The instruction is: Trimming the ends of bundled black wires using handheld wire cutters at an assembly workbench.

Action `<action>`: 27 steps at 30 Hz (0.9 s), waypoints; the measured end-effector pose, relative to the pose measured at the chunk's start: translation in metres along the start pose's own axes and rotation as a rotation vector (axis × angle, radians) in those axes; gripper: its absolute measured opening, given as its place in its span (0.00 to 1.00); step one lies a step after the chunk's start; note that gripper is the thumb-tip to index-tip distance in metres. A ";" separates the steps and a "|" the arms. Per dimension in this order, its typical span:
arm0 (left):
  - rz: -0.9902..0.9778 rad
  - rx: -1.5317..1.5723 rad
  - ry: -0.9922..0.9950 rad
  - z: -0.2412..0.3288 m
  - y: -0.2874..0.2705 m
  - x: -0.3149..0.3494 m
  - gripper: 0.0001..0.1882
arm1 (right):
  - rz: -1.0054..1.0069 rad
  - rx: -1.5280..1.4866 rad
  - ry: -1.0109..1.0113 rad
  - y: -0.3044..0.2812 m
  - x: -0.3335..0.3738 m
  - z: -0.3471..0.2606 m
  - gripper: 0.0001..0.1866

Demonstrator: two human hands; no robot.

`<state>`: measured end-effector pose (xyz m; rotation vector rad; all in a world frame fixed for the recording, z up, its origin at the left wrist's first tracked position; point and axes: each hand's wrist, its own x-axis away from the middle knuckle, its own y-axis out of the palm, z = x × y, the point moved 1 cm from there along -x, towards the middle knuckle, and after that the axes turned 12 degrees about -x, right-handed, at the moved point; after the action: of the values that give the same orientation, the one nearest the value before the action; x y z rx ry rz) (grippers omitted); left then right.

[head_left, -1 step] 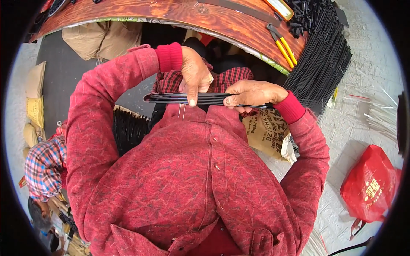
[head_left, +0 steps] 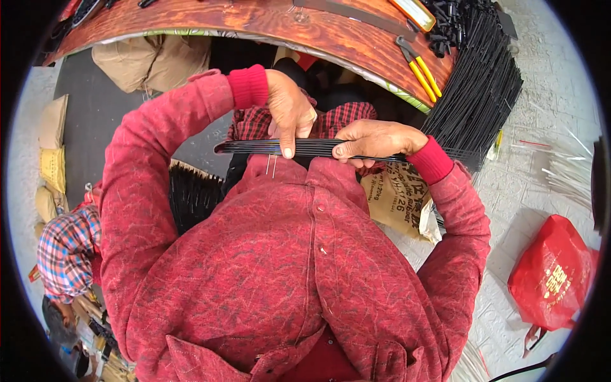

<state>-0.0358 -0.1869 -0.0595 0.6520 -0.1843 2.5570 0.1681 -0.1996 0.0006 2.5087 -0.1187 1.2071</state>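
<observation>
A flat bundle of thin black strips (head_left: 309, 148) stretches sideways across my lap, its left end rounded like a fold. My left hand (head_left: 291, 109) reaches over it from the far side, thumb pressed on the strips and fingers curled beneath. Farther right, my right hand (head_left: 380, 140) pinches the same bundle between thumb and fingers. Two thin metal wires (head_left: 271, 165) stick out toward me just below the left thumb; how they meet the bundle is hidden. The right end of the strips passes behind my right wrist.
A wooden table (head_left: 210, 14) curves ahead, with yellow-handled pliers (head_left: 419, 69) at its right. Long black rods (head_left: 474, 89) hang over that corner. A printed paper sack (head_left: 394, 197) stands beside my right knee, a red bag (head_left: 550, 274) on the floor. Another person's plaid sleeve (head_left: 67, 254) is at left.
</observation>
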 end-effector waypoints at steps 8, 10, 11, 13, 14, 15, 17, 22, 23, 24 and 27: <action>0.998 0.050 0.391 0.113 0.052 0.097 0.07 | 0.349 0.004 -0.273 -0.037 0.021 -0.017 0.17; 0.732 0.219 0.577 0.125 0.075 0.082 0.10 | 0.464 0.073 -0.383 -0.045 0.031 -0.031 0.17; 0.799 0.388 0.421 0.132 0.089 0.067 0.12 | 0.512 0.061 -0.465 -0.042 0.040 -0.043 0.17; 1.094 0.320 0.226 0.115 0.101 0.036 0.15 | 0.557 0.059 -0.619 -0.034 0.053 -0.064 0.17; 1.223 0.546 0.163 0.103 0.106 0.027 0.17 | 0.590 0.058 -0.684 -0.031 0.056 -0.074 0.17; 1.370 0.559 0.236 0.098 0.101 0.026 0.20 | 0.629 0.038 -0.759 -0.030 0.057 -0.080 0.17; 1.748 0.421 0.300 0.092 0.088 0.029 0.25 | 0.642 -0.024 -0.873 -0.018 0.058 -0.096 0.16; 2.221 -0.117 0.081 0.134 0.034 0.094 0.24 | 0.713 -0.114 -1.116 0.020 0.044 -0.120 0.14; 2.327 0.192 0.481 0.150 0.018 0.091 0.24 | 0.798 -0.089 -1.204 0.023 0.034 -0.123 0.13; 2.283 0.218 0.576 0.159 0.014 0.097 0.22 | 0.880 -0.064 -1.290 0.025 0.023 -0.124 0.12; 2.221 0.302 0.603 0.171 -0.001 0.099 0.21 | 0.892 -0.243 -1.422 0.030 -0.002 -0.118 0.09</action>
<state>-0.0399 -0.1857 0.1381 -1.1196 -0.4699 4.6419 0.0726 -0.1866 0.0747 2.5437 -1.6601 -0.6530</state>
